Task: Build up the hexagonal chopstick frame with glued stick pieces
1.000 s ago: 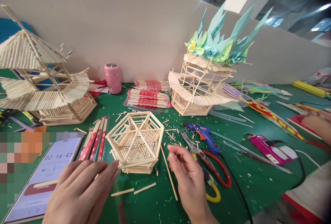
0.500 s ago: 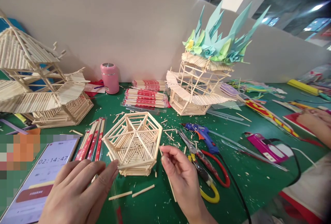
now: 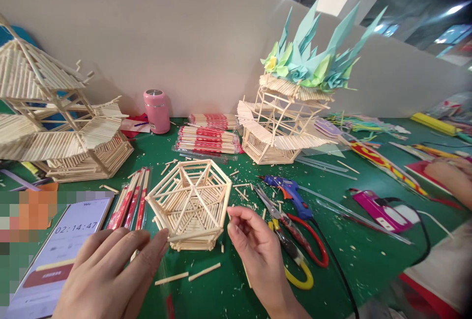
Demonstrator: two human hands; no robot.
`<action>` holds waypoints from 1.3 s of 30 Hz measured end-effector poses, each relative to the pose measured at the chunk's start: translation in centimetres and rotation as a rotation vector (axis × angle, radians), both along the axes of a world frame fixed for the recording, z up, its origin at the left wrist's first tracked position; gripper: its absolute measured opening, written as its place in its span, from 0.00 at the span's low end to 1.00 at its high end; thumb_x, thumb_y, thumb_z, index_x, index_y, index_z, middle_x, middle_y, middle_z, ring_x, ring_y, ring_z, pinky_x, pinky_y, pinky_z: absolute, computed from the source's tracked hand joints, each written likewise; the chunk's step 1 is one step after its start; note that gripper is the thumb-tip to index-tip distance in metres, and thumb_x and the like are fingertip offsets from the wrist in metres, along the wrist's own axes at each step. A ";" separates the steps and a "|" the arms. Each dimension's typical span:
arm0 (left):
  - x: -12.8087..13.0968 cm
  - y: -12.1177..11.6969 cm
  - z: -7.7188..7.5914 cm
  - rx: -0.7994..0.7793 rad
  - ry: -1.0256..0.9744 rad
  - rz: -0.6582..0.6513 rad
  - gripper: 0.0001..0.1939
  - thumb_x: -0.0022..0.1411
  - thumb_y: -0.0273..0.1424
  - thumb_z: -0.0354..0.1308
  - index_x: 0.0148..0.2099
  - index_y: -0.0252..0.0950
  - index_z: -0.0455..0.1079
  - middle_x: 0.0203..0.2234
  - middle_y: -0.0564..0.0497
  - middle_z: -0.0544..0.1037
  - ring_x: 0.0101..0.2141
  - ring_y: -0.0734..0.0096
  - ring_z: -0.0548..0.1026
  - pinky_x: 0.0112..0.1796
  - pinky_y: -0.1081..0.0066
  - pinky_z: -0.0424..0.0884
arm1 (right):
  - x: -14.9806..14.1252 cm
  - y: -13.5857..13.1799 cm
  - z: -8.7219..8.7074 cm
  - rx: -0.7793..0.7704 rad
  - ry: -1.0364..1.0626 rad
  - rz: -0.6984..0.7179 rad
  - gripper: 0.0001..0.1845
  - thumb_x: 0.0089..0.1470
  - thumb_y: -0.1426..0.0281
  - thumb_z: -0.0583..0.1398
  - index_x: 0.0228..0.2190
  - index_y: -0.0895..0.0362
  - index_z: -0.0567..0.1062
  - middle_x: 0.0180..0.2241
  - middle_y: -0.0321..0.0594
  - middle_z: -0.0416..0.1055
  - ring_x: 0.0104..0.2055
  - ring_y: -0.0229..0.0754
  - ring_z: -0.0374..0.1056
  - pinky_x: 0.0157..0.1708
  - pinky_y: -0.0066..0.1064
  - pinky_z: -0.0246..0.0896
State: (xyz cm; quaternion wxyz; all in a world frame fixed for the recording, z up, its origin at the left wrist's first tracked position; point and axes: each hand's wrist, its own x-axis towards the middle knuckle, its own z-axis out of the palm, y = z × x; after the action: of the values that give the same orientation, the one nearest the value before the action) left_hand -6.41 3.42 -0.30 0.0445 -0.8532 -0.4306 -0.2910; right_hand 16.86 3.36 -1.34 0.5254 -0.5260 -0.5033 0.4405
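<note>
Low over the green table [image 3: 332, 292], my left hand [image 3: 114, 272] curved with its fingertips beside the near left corner of the many-sided stick frame [image 3: 193, 188]; whether they gripped anything, I couldn't tell. My right hand [image 3: 258, 255] had thumb and forefinger drawn together just beside the frame's right rim, and I couldn't make out anything between them. The frame sat upright between both hands, its spokes crossing above a nested floor of sticks.

I judged that such slim joints wanted a light touch: steady a corner without squeezing, bring the other fingertips in low, and keep wrists off the spokes.

Two short offcuts [image 3: 204, 271], pale and matte, lay just nearer me than the frame. To the right were the red-handled scissors [image 3: 324, 255], steel-bladed, and the smooth blue glue gun [image 3: 302, 206]. Beyond lay red-banded stick bundles [image 3: 206, 139] in glossy film, then a rounded pink flask [image 3: 158, 112] and a ribbed stick tower [image 3: 287, 142] crowned with crisp, spiky teal paper [image 3: 308, 34].
</note>
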 end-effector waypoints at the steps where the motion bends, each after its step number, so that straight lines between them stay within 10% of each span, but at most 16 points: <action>1: 0.0 0.0 0.1 -0.010 0.003 -0.001 0.13 0.67 0.31 0.43 0.47 0.38 0.67 0.31 0.48 0.75 0.32 0.66 0.70 0.37 0.63 0.59 | 0.0 0.0 0.0 0.007 -0.009 0.003 0.09 0.55 0.65 0.59 0.38 0.50 0.74 0.30 0.35 0.68 0.31 0.34 0.66 0.29 0.19 0.64; 39: 0.6 0.8 2.1 -0.062 0.087 -0.053 0.11 0.66 0.28 0.42 0.43 0.38 0.66 0.31 0.49 0.76 0.30 0.65 0.73 0.29 0.67 0.64 | -0.2 1.2 1.2 0.182 -0.282 0.082 0.08 0.53 0.68 0.59 0.36 0.55 0.74 0.31 0.37 0.66 0.29 0.37 0.64 0.30 0.28 0.64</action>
State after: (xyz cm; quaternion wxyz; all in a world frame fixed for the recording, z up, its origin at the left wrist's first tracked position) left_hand -5.77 4.19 1.83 0.0292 -0.8771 -0.4142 -0.2414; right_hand 16.62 4.51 -0.10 0.4767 -0.5116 -0.6309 0.3362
